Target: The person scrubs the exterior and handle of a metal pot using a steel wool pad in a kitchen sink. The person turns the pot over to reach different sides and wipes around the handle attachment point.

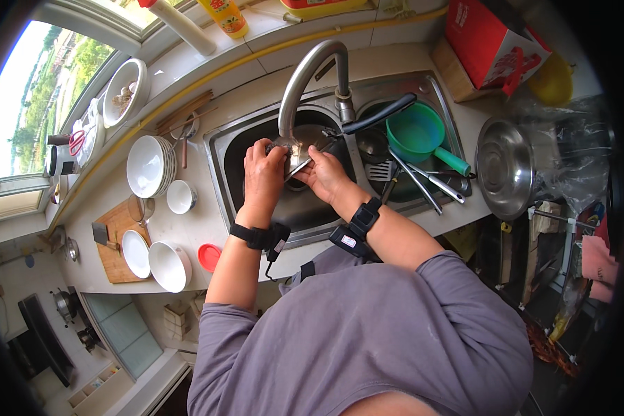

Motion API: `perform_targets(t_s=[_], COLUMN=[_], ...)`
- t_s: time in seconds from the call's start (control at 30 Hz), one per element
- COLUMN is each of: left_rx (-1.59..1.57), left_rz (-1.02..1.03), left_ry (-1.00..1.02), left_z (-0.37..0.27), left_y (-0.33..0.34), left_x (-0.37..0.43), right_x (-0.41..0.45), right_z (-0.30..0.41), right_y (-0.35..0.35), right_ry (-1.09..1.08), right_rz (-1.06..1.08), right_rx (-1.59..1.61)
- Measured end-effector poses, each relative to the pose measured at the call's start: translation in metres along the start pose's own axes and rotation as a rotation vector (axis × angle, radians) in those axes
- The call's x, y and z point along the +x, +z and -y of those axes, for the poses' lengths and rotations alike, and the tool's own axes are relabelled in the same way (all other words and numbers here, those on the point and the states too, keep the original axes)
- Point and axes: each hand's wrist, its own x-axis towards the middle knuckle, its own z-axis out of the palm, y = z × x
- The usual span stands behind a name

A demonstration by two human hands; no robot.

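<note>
Over the left basin of the steel sink (219, 171), my right hand (323, 174) grips a shiny metal utensil (298, 152) by its edge, thumb on top. Its exact kind is hard to tell, since my fingers and the tap cover part of it. My left hand (264, 169) holds a dark scrubber (281, 148), which looks like steel wool, against the metal. The curved steel tap (294, 93) arches directly above both hands.
A green plastic ladle (415, 130), a slotted turner (379, 171) and other utensils crowd the right basin. Stacked white bowls (148, 166), a small bowl (181, 196) and a cutting board (115, 268) with a cleaver (101, 234) occupy the left counter. A steel basin (502, 166) leans at right.
</note>
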Motion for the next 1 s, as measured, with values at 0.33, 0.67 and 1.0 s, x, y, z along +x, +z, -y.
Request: perform_targets(t_s=[0.33, 0.67, 1.0], left_rx=[0.076, 0.082, 0.106], left_rz=[0.055, 0.092, 0.167], left_ry=[0.039, 0.088, 0.176], left_z=[0.002, -0.006, -0.018], left_y=[-0.014, -0.011, -0.016], left_x=[0.001, -0.004, -0.008], right_x=[-0.002, -0.003, -0.001], right_z=[0.0, 0.001, -0.003], right_y=[0.007, 0.009, -0.002], right_ry=[-0.013, -0.004, 0.007], right_rz=[-0.025, -0.07, -0.033], right_rx=[0.025, 0.022, -0.043])
